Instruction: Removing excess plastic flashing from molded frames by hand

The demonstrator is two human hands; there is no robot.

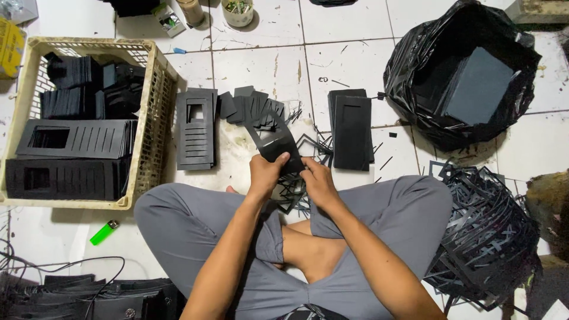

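The black die-cut card (274, 144) slants up and away leftward from both hands, left hand (265, 173) closed pinching its near end, right hand (318, 181) gripping alongside.

White floor tiles (349, 65) ran under everything, scuffed and stained, with dark grout lines. A cream plastic crate (155, 101) sat at the left, a black plastic bag (409, 77) gaped open at upper right, and a green lighter (104, 232) lay near the crate. Light fell even and bright.
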